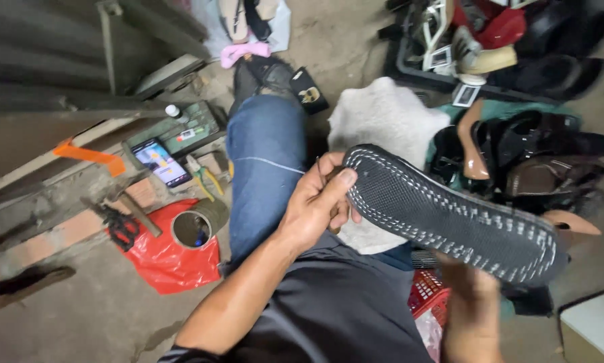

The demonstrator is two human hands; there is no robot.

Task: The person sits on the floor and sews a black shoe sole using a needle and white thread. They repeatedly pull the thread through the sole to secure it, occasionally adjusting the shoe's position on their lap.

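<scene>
**Black sole held up in both hands**

The person sits on the floor and holds a black sole (450, 218) in front of the body, with its underside turned up. A line of white stitches runs around the whole edge of it. The left hand (315, 202) grips the heel end — the thumb lies pressed on top of the sole, and the other fingers are curled under it. The right hand (467, 282) is below the toe end and touches it from under; the fingers are hidden by the sole, so one cannot tell how they close.

Under the sole lies a white cloth (383, 121) on the lap, beside the knee in blue jeans (265, 161).

To the left, on the ground, is a red bag (171, 259) with a tin can (194, 225) on it. Near them lie a hammer (137, 212), pliers (204, 178) and a phone (161, 163) with a lit screen. To the right, dark shoes (537, 161) are piled together, and a red basket (426, 292) shows just under the sole.
</scene>
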